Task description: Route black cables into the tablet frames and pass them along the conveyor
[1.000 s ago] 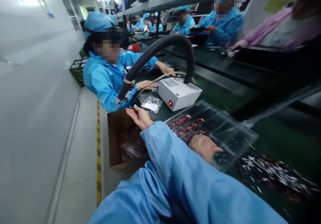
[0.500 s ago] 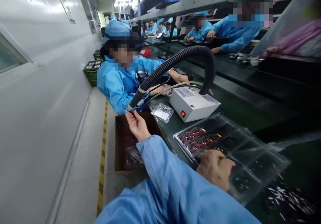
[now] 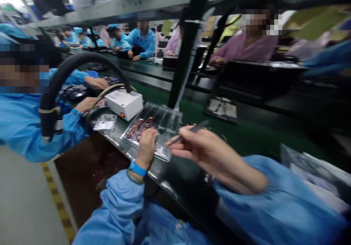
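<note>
My right hand [image 3: 201,142] is closed around dark tweezers [image 3: 199,126], whose tip points left above the tray's near right corner. My left hand [image 3: 147,146], with a blue wristband [image 3: 138,168], is held over the near side of the clear plastic tray [image 3: 175,117]. Its fingers are curled and pinched together; what they hold, if anything, is too blurred to make out. Rows of small red and gold parts [image 3: 135,127] lie in the tray's left compartments. Both hands partly cover the tray.
Behind the tray stands a white box [image 3: 124,104] with a lit red switch and a black corrugated hose [image 3: 82,58] arching left. A clear bag [image 3: 105,122] lies beside it. An open carton [image 3: 85,175] sits below the bench edge. A co-worker [image 3: 24,117] sits at left.
The view has swung right. One hand was at the hose's open end; now both hands are at the tray. The tweezers have come clearly into view in my right hand.
</note>
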